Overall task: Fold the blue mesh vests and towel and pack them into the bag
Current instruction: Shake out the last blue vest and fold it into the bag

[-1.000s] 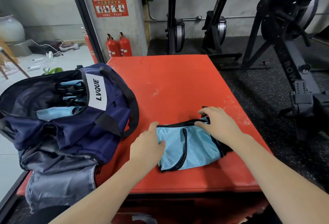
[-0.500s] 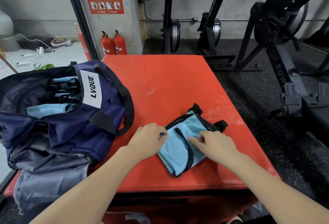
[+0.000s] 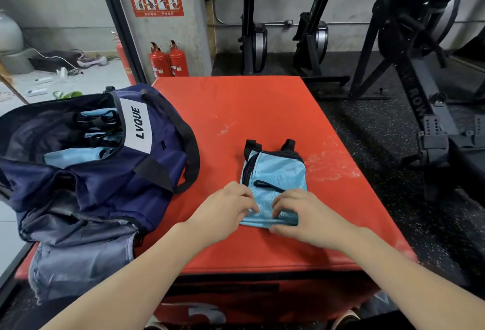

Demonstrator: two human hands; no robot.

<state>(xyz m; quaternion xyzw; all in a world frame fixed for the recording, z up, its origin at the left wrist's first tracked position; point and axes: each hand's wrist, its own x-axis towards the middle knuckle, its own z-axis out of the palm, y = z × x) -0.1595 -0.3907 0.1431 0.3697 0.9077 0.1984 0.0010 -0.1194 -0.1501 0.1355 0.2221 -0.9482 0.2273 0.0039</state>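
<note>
Vest (image 3: 275, 172) lies folded on the red bench (image 3: 262, 109), long axis 12–6 o'clock. Your left hand (image 3: 225, 211) & right hand (image 3: 299, 214) both pinch its near hem. Bag (image 3: 86, 151) sits open at 9 o'clock, nearer your left, so probably carry w/ that side leading.

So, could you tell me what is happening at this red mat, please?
A person is folding a blue mesh vest on the red mat. The left hand and right hand both grip its near edge. The open navy bag beside it already holds folded blue vests.
</note>
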